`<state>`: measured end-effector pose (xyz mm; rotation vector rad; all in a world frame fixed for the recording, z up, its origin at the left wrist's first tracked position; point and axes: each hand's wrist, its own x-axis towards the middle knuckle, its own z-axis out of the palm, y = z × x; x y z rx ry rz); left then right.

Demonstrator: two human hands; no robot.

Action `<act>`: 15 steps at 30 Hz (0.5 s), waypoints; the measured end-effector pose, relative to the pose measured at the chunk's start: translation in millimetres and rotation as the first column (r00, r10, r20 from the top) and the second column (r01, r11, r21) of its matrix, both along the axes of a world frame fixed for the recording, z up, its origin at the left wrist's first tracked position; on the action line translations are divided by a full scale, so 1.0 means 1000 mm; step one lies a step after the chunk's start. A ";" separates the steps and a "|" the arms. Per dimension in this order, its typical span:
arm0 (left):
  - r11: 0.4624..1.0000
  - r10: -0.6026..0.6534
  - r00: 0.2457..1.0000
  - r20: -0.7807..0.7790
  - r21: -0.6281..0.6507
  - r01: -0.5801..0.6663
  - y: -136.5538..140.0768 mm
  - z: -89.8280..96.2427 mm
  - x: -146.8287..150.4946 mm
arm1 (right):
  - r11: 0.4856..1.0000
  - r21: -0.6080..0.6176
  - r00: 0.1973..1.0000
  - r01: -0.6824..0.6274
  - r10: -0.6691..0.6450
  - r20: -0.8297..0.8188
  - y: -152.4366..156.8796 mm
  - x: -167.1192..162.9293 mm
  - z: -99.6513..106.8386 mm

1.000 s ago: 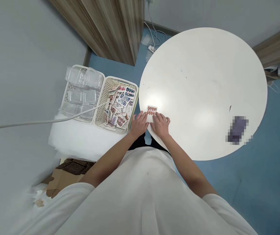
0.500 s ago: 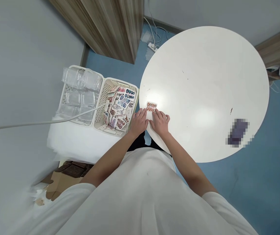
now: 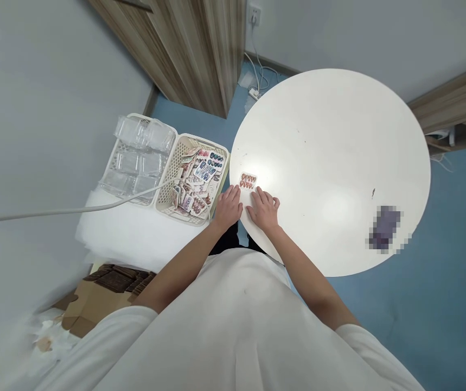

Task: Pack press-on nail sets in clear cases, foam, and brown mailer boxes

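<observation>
At left, clear plastic packs (image 3: pixel 128 162) fill one basket and printed cards (image 3: pixel 205 170) another; beside them, your left hand (image 3: pixel 228 208) lies at the round white table's (image 3: pixel 330 130) edge, fingers extended, thumb apart; a card of reddish-orange nail shapes (image 3: pixel 248 182) lies flat just beyond your fingertips, contact unclear; your right hand (image 3: pixel 265 210) spreads opposite; farther right sits a pixelated purple object (image 3: pixel 385 228).

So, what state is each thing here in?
Orange nail card: flat on the table
Left fingers: slightly bent, by the card's near edge
Right fingers: spread, also by that edge
Card basket: open-topped, holding jumbled cards
Clear containers: in rows
Cardboard box: open, with dark pieces inside
</observation>
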<state>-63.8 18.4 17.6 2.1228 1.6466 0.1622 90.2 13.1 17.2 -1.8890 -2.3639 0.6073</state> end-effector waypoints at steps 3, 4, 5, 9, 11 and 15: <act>0.999 0.022 1.000 -0.004 0.032 -0.022 -0.008 0.006 0.006 | 0.999 0.028 1.000 -0.028 0.028 -0.013 -0.010 0.010 0.008; 0.999 0.034 0.999 0.000 0.043 -0.034 -0.011 0.007 0.008 | 0.999 0.039 0.999 -0.038 0.039 -0.022 -0.015 0.014 0.010; 0.997 0.051 0.999 0.007 0.050 -0.052 -0.015 0.008 0.010 | 0.998 0.048 0.998 -0.049 0.050 -0.031 -0.020 0.019 0.012; 0.978 0.194 0.979 0.057 0.063 -0.197 -0.036 0.007 0.023 | 0.994 0.057 0.992 -0.099 0.103 -0.072 -0.040 0.040 0.015; 0.954 0.290 0.953 0.088 0.047 -0.295 -0.049 0.007 0.029 | 0.989 0.046 0.986 -0.140 0.144 -0.089 -0.049 0.050 0.013; 0.908 0.411 0.901 0.136 0.025 -0.418 -0.073 0.013 0.029 | 0.969 0.028 0.963 -0.247 0.248 -0.106 -0.058 0.059 0.012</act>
